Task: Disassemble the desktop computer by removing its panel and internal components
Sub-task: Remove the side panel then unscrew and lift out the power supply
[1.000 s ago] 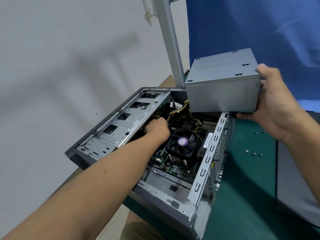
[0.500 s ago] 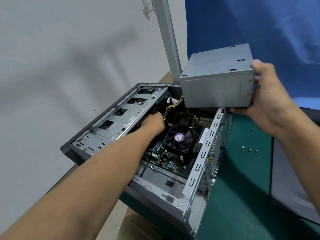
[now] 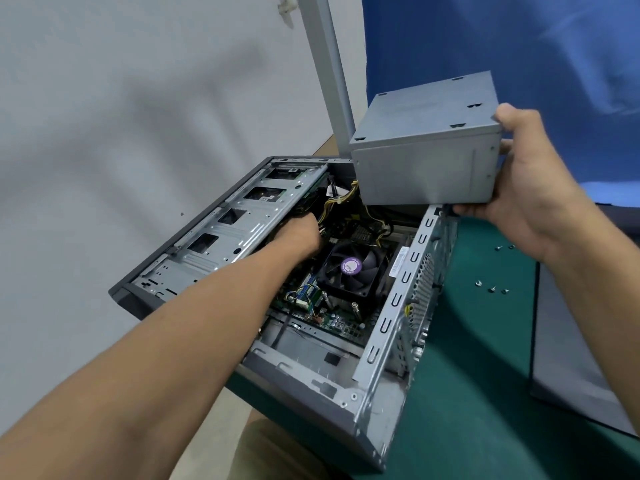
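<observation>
We are on the power-supply step. Our right hand [image 3: 530,181] grips the grey power supply [image 3: 426,150] by its end, thumb on top, above the far end of the computer case [image 3: 311,386], which lies open at the left edge of the table [image 3: 485,393]. Its yellow cables [image 3: 343,197] run down into the case, where our left hand [image 3: 301,233] reaches, fingers hidden, so we cannot tell its grasp. Next, we judge, those leads need unplugging. The purple sticker [image 3: 350,266] on the fan [image 3: 373,270] carries print too small to read.
</observation>
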